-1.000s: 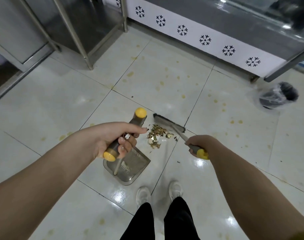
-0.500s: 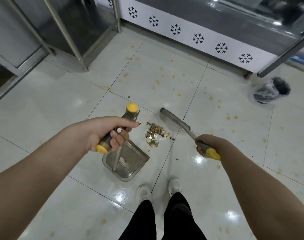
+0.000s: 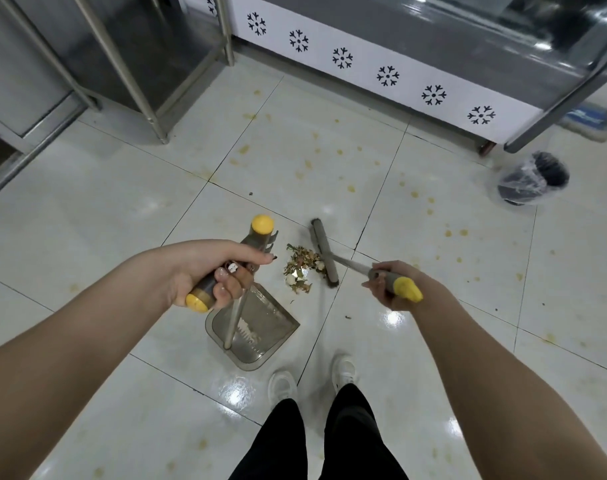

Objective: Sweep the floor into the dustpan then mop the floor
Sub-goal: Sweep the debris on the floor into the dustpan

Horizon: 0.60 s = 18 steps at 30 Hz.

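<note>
My left hand (image 3: 212, 271) grips the grey, yellow-capped handle of the dustpan (image 3: 260, 336), whose grey tray stands on the white tile floor (image 3: 97, 216) just ahead of my shoes. My right hand (image 3: 390, 284) grips the yellow-ended handle of the broom. The broom head (image 3: 324, 252) lies on the floor right of a small pile of debris (image 3: 302, 268), touching its right edge. The pile sits just beyond the dustpan's open lip.
Yellow stains (image 3: 350, 188) dot the tiles ahead and to the right. A bag-lined black bin (image 3: 534, 176) stands at the right. A counter base with snowflake prints (image 3: 386, 76) runs along the back; steel table legs (image 3: 156, 126) stand back left. A mop head (image 3: 589, 121) lies far right.
The broom head has swung from lying behind the pile to its right side, closing in on the debris. The dustpan and my left hand have stayed about where they were.
</note>
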{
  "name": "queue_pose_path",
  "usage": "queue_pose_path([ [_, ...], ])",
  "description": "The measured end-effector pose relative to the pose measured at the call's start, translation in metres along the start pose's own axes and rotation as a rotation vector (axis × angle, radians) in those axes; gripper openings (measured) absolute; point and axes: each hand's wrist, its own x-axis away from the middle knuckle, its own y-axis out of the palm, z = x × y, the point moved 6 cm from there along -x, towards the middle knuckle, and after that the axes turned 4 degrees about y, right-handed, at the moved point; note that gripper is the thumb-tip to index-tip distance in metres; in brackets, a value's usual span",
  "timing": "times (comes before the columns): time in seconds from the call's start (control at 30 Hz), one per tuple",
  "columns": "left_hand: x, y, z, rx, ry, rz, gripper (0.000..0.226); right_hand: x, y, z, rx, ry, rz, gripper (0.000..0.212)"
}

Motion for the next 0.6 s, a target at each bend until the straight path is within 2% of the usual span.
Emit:
queue_pose_path([
  [0.07, 0.001, -0.003, -0.005, 0.015, -0.001, -0.006, 0.031, 0.012, -0.009, -0.01, 0.049, -0.011, 0.031, 0.03],
  [0.2, 0.0, -0.007, -0.015, 0.054, 0.048, 0.034, 0.03, 0.02, -0.021, -0.023, 0.332, -0.008, 0.168, 0.025],
  [0.33, 0.0, -0.01, -0.014, 0.071, 0.115, 0.115, 0.028, 0.013, -0.015, -0.039, 0.501, -0.094, 0.265, 0.021],
  [0.6, 0.001, -0.002, -0.001, -0.422, 0.365, 0.596, 0.022, -0.015, -0.016, -0.067, 0.513, -0.149, 0.226, 0.016],
])
